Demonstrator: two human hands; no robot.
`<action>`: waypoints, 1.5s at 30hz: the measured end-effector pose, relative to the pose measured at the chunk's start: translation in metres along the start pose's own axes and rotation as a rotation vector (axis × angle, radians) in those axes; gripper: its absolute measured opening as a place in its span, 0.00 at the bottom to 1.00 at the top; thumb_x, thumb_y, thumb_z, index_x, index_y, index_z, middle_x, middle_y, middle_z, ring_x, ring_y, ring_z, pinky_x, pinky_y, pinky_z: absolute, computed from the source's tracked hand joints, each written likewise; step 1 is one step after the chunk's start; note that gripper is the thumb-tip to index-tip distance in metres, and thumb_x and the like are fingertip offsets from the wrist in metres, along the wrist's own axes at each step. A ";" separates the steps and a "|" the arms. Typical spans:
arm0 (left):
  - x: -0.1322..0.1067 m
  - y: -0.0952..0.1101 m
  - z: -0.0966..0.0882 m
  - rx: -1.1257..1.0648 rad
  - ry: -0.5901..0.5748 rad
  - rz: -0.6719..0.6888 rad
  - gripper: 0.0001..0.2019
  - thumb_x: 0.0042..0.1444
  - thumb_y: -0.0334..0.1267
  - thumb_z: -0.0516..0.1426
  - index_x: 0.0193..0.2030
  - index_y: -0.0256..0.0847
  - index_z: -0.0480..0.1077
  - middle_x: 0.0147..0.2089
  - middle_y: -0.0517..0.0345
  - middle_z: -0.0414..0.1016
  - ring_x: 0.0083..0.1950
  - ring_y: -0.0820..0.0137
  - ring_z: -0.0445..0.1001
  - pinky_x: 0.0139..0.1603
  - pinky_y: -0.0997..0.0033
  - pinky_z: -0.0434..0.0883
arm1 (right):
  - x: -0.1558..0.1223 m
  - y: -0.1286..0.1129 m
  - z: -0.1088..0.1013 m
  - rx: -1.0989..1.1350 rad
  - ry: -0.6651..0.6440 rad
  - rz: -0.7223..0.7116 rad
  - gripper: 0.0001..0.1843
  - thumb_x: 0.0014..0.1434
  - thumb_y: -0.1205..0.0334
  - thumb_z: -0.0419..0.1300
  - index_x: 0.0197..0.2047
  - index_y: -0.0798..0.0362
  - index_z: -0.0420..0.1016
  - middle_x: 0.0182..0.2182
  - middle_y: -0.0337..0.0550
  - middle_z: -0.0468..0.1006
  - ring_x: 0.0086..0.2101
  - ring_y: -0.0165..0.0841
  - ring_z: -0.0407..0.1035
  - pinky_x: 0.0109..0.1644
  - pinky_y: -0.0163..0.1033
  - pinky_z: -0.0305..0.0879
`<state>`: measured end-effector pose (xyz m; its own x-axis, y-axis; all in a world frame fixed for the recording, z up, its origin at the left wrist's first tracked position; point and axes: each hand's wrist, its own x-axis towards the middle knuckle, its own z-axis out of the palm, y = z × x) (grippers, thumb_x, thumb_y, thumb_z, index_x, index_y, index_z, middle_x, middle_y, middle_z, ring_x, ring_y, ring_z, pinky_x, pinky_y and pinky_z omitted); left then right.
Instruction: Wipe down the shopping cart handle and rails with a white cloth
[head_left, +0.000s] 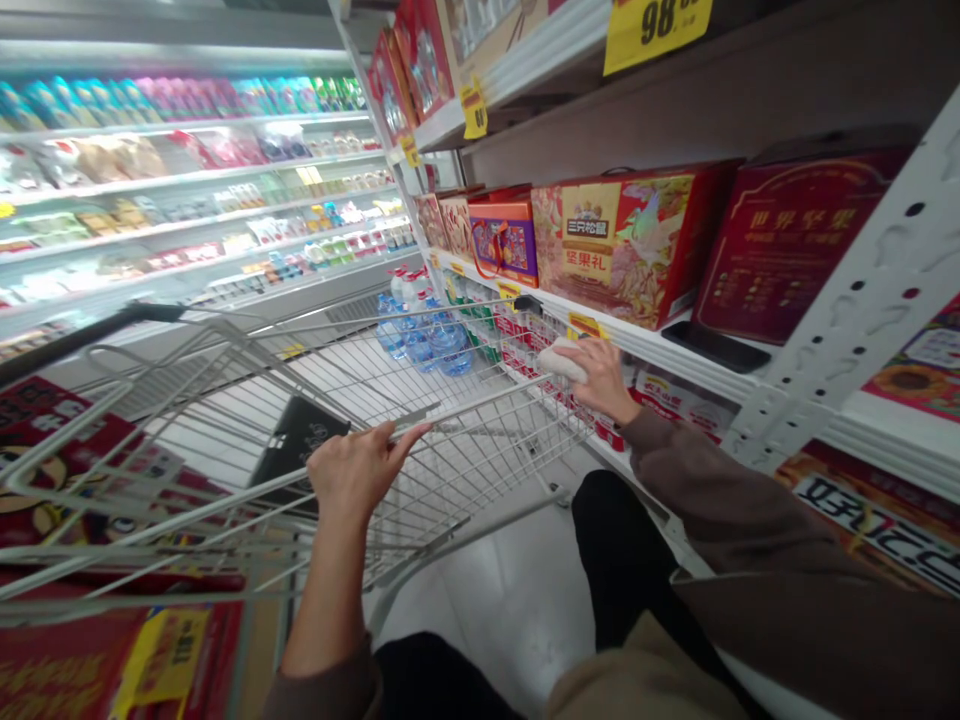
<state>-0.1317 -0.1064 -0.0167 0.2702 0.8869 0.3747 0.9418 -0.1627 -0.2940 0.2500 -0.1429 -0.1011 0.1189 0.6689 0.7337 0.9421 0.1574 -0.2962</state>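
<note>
Under R hand [600, 378], pale cloth [559, 361] nr shelf edge [645, 341].

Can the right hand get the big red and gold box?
Probably yes: the right hand looks close by, and the box has its front uncovered. But that hand holds something pale, maybe a cloth, so it might need freeing first.

The left hand [358, 468] grips the near top rail of a grey wire shopping cart [480, 400]; the right hand [598, 378] holds an off-white cloth [561, 360] at its right-end corner, beside a white metal shelf's [694, 366] front edge.
</note>
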 end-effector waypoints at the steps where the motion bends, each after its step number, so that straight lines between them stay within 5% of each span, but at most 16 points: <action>1: 0.000 0.000 0.001 -0.001 0.004 0.000 0.36 0.66 0.70 0.45 0.35 0.44 0.81 0.33 0.43 0.84 0.41 0.50 0.82 0.32 0.66 0.53 | 0.006 0.014 -0.009 -0.030 -0.013 0.029 0.32 0.50 0.71 0.60 0.58 0.45 0.81 0.54 0.46 0.81 0.54 0.47 0.66 0.60 0.54 0.57; 6: 0.001 0.002 0.002 -0.011 0.018 -0.001 0.35 0.66 0.70 0.45 0.36 0.44 0.81 0.32 0.42 0.84 0.41 0.50 0.82 0.33 0.66 0.54 | 0.058 0.081 -0.040 -0.110 -0.218 0.024 0.33 0.46 0.73 0.61 0.55 0.42 0.84 0.53 0.42 0.84 0.50 0.47 0.68 0.57 0.56 0.61; 11: 0.003 0.005 -0.005 -0.010 -0.049 -0.018 0.35 0.65 0.71 0.47 0.39 0.44 0.83 0.35 0.42 0.84 0.42 0.47 0.82 0.34 0.66 0.58 | 0.081 0.105 -0.036 0.148 -0.381 0.054 0.33 0.44 0.74 0.60 0.54 0.48 0.85 0.51 0.45 0.85 0.50 0.46 0.76 0.58 0.56 0.70; 17: 0.004 0.004 -0.008 -0.007 -0.119 -0.021 0.36 0.65 0.71 0.45 0.42 0.45 0.83 0.38 0.41 0.85 0.43 0.46 0.82 0.35 0.64 0.59 | 0.025 0.064 -0.030 0.080 -0.146 0.031 0.36 0.43 0.72 0.60 0.58 0.46 0.82 0.58 0.46 0.80 0.59 0.50 0.71 0.65 0.62 0.64; 21: 0.004 0.003 -0.004 0.011 -0.072 -0.021 0.37 0.65 0.71 0.44 0.42 0.45 0.83 0.36 0.41 0.84 0.43 0.47 0.82 0.35 0.64 0.59 | -0.003 0.026 -0.022 0.045 0.054 0.216 0.36 0.46 0.71 0.59 0.60 0.49 0.80 0.59 0.51 0.77 0.59 0.50 0.69 0.65 0.60 0.64; 26: 0.006 0.004 -0.005 0.026 -0.088 -0.011 0.36 0.65 0.71 0.44 0.42 0.46 0.83 0.36 0.41 0.84 0.41 0.49 0.81 0.35 0.65 0.58 | -0.010 0.002 -0.016 0.124 -0.014 0.078 0.36 0.49 0.74 0.57 0.61 0.45 0.79 0.60 0.45 0.76 0.58 0.45 0.69 0.65 0.54 0.65; 31: 0.007 0.006 -0.006 0.032 -0.079 -0.014 0.36 0.65 0.71 0.45 0.41 0.46 0.83 0.35 0.41 0.83 0.39 0.50 0.80 0.34 0.65 0.57 | -0.020 -0.017 -0.008 -0.024 0.139 0.293 0.34 0.52 0.75 0.56 0.61 0.49 0.79 0.62 0.52 0.74 0.57 0.50 0.67 0.64 0.58 0.64; 35: 0.005 0.009 -0.004 0.038 -0.037 -0.035 0.36 0.65 0.72 0.45 0.40 0.45 0.82 0.33 0.42 0.83 0.39 0.52 0.80 0.33 0.66 0.55 | -0.026 -0.026 0.004 0.043 0.023 0.053 0.38 0.53 0.76 0.56 0.65 0.41 0.76 0.65 0.45 0.72 0.59 0.46 0.66 0.66 0.53 0.64; 40: 0.004 0.010 -0.001 -0.008 0.019 -0.034 0.38 0.65 0.72 0.43 0.35 0.42 0.80 0.34 0.40 0.83 0.40 0.52 0.79 0.34 0.66 0.54 | -0.020 -0.022 0.018 -0.025 0.291 0.394 0.35 0.54 0.75 0.56 0.64 0.47 0.77 0.62 0.53 0.73 0.57 0.50 0.68 0.63 0.59 0.66; 45: 0.006 0.009 0.002 -0.019 0.025 -0.053 0.37 0.65 0.71 0.43 0.33 0.42 0.78 0.34 0.41 0.83 0.39 0.53 0.79 0.34 0.66 0.53 | -0.042 -0.039 0.034 0.045 0.183 0.055 0.37 0.53 0.76 0.56 0.63 0.40 0.77 0.65 0.46 0.71 0.59 0.46 0.67 0.65 0.55 0.67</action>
<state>-0.1221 -0.1017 -0.0189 0.2244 0.8833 0.4115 0.9586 -0.1242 -0.2562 0.1980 -0.1527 -0.1412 0.2285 0.5351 0.8133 0.9181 0.1594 -0.3628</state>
